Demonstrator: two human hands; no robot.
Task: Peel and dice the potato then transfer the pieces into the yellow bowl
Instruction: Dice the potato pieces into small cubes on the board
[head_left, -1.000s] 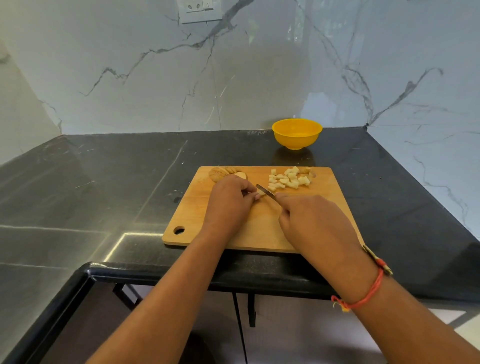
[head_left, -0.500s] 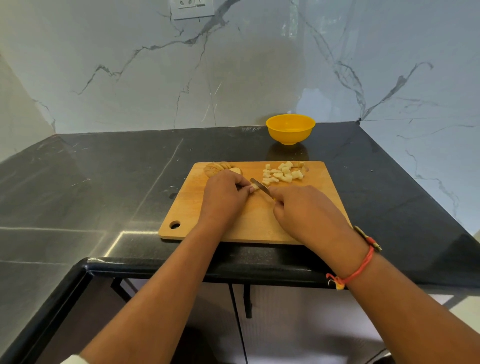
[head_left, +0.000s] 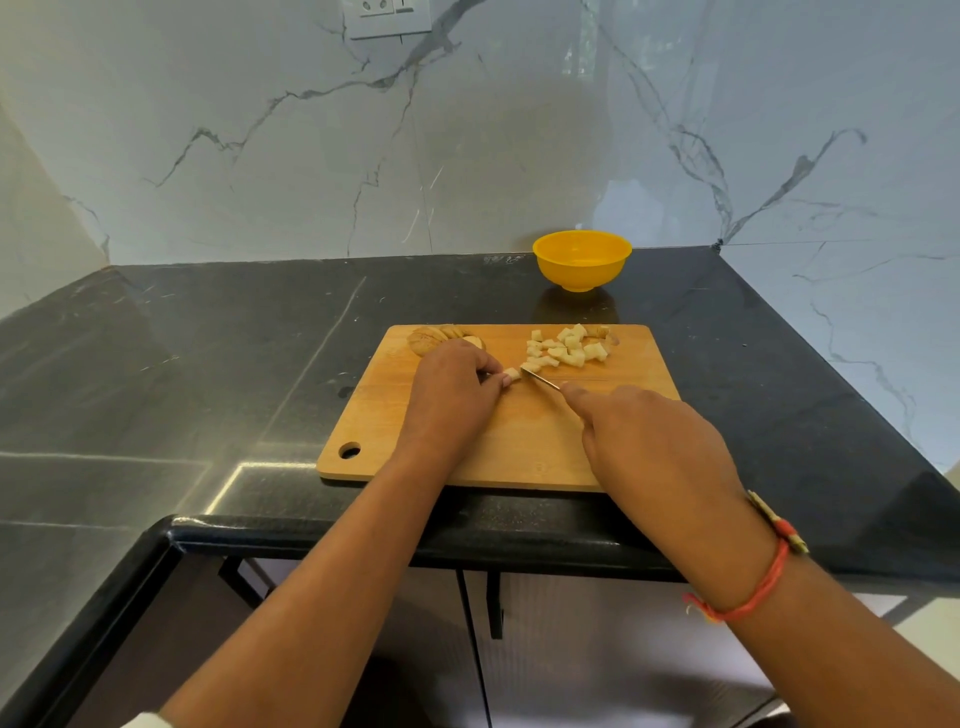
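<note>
Looking down from my head camera, my left hand (head_left: 457, 395) pinches a small potato strip (head_left: 512, 374) on the cutting board (head_left: 519, 447). My right hand (head_left: 660, 441) is curled round the knife (head_left: 540, 379), whose tip is just beside the strip. Diced pieces (head_left: 569, 347) lie far right and uncut slices (head_left: 441, 338) far left. I judge dicing well along. The yellow bowl (head_left: 582, 260) beyond looks empty, so the transfer is not yet begun.

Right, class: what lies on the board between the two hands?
In the head view: a small potato piece pinched by the left hand, then the blade of the knife held by the right hand. The rest is bare board.
</note>
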